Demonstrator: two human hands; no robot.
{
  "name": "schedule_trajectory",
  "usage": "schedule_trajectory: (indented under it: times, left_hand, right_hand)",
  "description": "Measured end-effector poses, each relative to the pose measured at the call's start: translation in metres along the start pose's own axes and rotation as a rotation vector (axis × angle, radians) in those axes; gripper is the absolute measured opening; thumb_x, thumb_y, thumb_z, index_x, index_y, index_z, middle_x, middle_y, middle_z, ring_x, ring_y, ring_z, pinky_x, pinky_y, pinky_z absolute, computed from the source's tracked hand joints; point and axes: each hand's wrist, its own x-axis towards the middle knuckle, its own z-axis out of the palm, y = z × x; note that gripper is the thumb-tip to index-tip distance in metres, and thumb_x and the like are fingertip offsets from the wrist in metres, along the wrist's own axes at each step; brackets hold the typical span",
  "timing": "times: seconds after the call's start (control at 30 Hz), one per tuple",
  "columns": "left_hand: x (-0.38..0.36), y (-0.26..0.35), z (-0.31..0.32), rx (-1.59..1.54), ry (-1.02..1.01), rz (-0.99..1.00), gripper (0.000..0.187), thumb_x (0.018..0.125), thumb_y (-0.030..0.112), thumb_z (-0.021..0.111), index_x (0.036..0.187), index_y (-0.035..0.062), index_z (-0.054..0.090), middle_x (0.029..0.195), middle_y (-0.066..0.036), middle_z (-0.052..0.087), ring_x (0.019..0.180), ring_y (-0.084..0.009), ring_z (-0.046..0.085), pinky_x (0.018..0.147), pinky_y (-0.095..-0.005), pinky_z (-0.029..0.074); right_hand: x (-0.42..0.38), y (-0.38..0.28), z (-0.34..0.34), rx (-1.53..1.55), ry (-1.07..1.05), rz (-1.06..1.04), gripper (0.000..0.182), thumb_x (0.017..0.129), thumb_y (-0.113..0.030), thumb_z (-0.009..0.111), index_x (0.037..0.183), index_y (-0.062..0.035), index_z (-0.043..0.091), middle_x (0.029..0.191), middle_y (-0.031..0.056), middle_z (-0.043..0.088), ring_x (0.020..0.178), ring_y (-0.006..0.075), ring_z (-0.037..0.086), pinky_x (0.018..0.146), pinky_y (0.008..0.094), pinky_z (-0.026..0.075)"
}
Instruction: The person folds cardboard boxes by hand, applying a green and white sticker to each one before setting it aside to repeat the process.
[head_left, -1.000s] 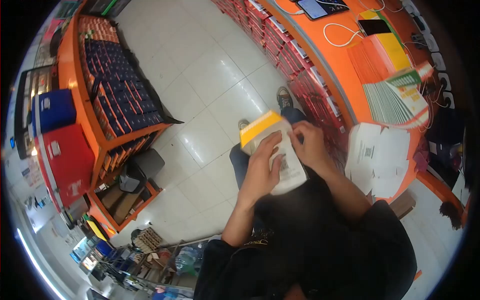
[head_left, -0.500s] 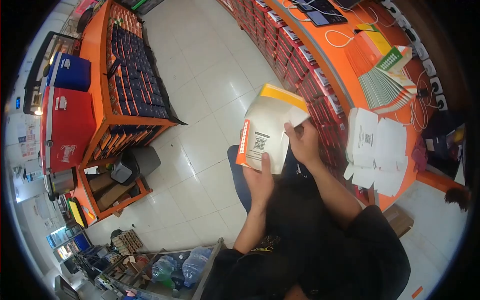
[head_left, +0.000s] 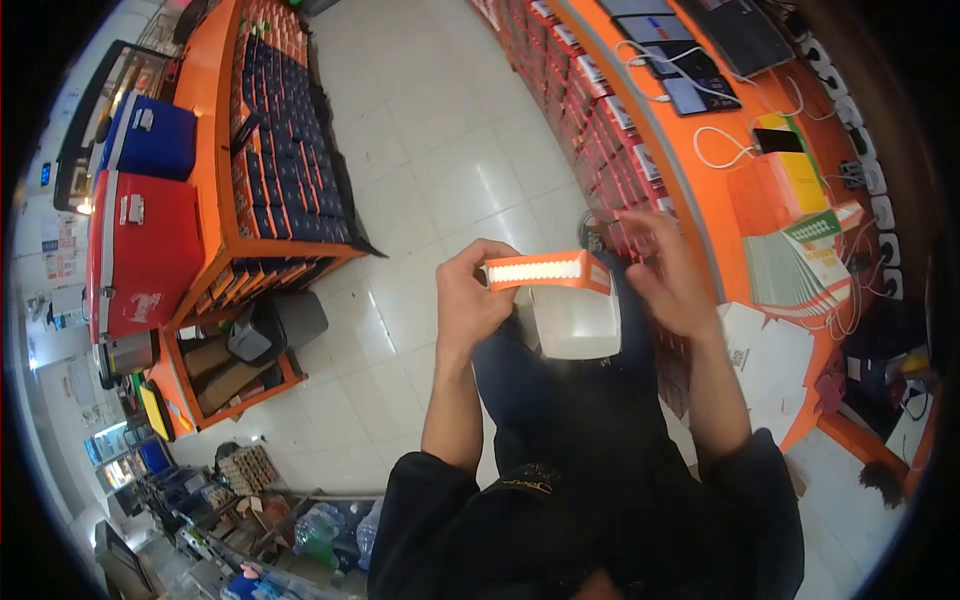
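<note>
A cardboard box point(head_left: 577, 322) is in front of my lap, its pale hollow inside turned up toward me. An orange side panel with a white pattern runs along its far edge. My left hand point(head_left: 472, 298) grips the box at its left corner, fingers over the orange panel. To the right of the box is my right hand point(head_left: 672, 278), its fingers apart and holding nothing. Whether its fingertips touch the box wall is hard to tell.
On the orange counter at right lie phones point(head_left: 700, 95), white cables, a fan of folded cartons point(head_left: 790, 272) and flattened white cartons point(head_left: 765, 365). Red boxes point(head_left: 600, 130) are stacked below. At left stand shelves of dark boxes point(head_left: 290, 150) and a red cooler point(head_left: 150, 255).
The flat, pinched carton has been opened out into a hollow shape and tipped toward me. My right hand has let go and moved right; my left hand has shifted up and left.
</note>
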Motion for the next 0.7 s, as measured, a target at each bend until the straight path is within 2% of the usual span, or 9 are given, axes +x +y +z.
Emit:
schedule_trajectory:
  times: [0.17, 0.23, 0.27, 0.3, 0.37, 0.4, 0.53, 0.63, 0.7]
  left_hand:
    - [-0.002, 0.031, 0.034, -0.095, -0.036, 0.009, 0.013, 0.083, -0.001, 0.070, 0.096, -0.0010, 0.066, 0.086, -0.001, 0.068, 0.077, -0.0085, 0.060, 0.074, -0.0243, 0.049]
    - [-0.010, 0.027, 0.050, -0.512, -0.014, -0.019, 0.020, 0.087, 0.012, 0.073, 0.099, -0.0017, 0.067, 0.091, -0.005, 0.068, 0.087, -0.0109, 0.061, 0.078, -0.0272, 0.050]
    - [-0.016, 0.024, 0.057, -0.458, -0.092, 0.089, 0.031, 0.097, 0.028, 0.065, 0.107, -0.0006, 0.065, 0.101, -0.006, 0.067, 0.097, -0.0127, 0.060, 0.086, -0.0282, 0.048]
    - [-0.021, 0.027, 0.064, -0.458, -0.106, 0.101, 0.031, 0.097, 0.028, 0.065, 0.107, -0.0006, 0.065, 0.101, -0.006, 0.067, 0.097, -0.0127, 0.060, 0.086, -0.0282, 0.048]
    - [-0.033, 0.028, 0.076, -1.148, -0.230, -0.136, 0.042, 0.105, 0.039, 0.048, 0.109, -0.0004, 0.064, 0.105, -0.006, 0.066, 0.101, -0.0121, 0.058, 0.089, -0.0295, 0.047]
    - [-0.033, 0.020, 0.082, -0.974, -0.178, -0.095, 0.054, 0.108, 0.044, 0.035, 0.107, -0.0016, 0.065, 0.100, -0.006, 0.067, 0.094, -0.0107, 0.060, 0.083, -0.0274, 0.048]
    - [-0.047, 0.003, 0.085, -0.422, -0.156, 0.059, 0.054, 0.108, 0.040, 0.037, 0.105, -0.0038, 0.067, 0.079, -0.002, 0.066, 0.071, -0.0081, 0.056, 0.063, -0.0249, 0.046]
    - [-0.059, 0.009, 0.093, -0.283, -0.074, 0.144, 0.049, 0.108, 0.037, 0.040, 0.103, -0.0033, 0.067, 0.077, -0.001, 0.064, 0.069, -0.0070, 0.053, 0.061, -0.0257, 0.045]
    - [-0.063, 0.008, 0.099, -0.263, -0.044, 0.160, 0.049, 0.108, 0.038, 0.040, 0.103, -0.0031, 0.067, 0.076, -0.001, 0.064, 0.069, -0.0068, 0.053, 0.061, -0.0257, 0.045]
  right_hand:
    - [-0.009, 0.001, 0.014, 0.180, -0.121, -0.027, 0.044, 0.100, -0.041, 0.055, 0.112, 0.0010, 0.059, 0.086, 0.0096, 0.057, 0.079, 0.0159, 0.055, 0.071, 0.0291, 0.044]
    - [-0.020, 0.012, 0.018, 0.190, -0.043, 0.058, 0.043, 0.102, -0.041, 0.053, 0.109, 0.0009, 0.060, 0.086, 0.0080, 0.057, 0.079, 0.0133, 0.054, 0.069, 0.0279, 0.043]
    - [-0.025, 0.017, 0.020, 0.210, 0.018, 0.163, 0.043, 0.103, -0.041, 0.050, 0.107, 0.0008, 0.060, 0.086, 0.0064, 0.058, 0.079, 0.0107, 0.053, 0.068, 0.0267, 0.042]
    - [-0.029, 0.019, 0.020, 0.206, 0.036, 0.156, 0.043, 0.103, -0.041, 0.050, 0.107, 0.0008, 0.060, 0.086, 0.0064, 0.058, 0.079, 0.0107, 0.053, 0.068, 0.0267, 0.042]
    - [-0.038, 0.023, 0.021, 0.348, 0.124, 0.122, 0.041, 0.106, -0.038, 0.046, 0.097, 0.0003, 0.060, 0.079, 0.0016, 0.058, 0.074, 0.0061, 0.051, 0.064, 0.0246, 0.042]
    - [-0.040, 0.020, 0.025, 0.346, 0.133, 0.128, 0.041, 0.106, -0.038, 0.046, 0.097, 0.0003, 0.060, 0.079, 0.0016, 0.058, 0.074, 0.0061, 0.051, 0.064, 0.0246, 0.042]
    - [-0.071, 0.021, 0.031, 0.360, 0.211, 0.133, 0.043, 0.107, -0.034, 0.045, 0.085, -0.0002, 0.059, 0.067, -0.0022, 0.055, 0.064, 0.0038, 0.050, 0.057, 0.0248, 0.042]
    - [-0.090, 0.029, 0.035, 0.438, 0.237, 0.151, 0.043, 0.106, -0.029, 0.047, 0.077, 0.0005, 0.060, 0.061, -0.0002, 0.057, 0.057, 0.0047, 0.051, 0.052, 0.0271, 0.042]
    - [-0.095, 0.023, 0.033, 0.157, 0.282, 0.080, 0.044, 0.105, -0.025, 0.049, 0.072, 0.0014, 0.059, 0.056, 0.0046, 0.055, 0.050, 0.0095, 0.052, 0.047, 0.0298, 0.040]
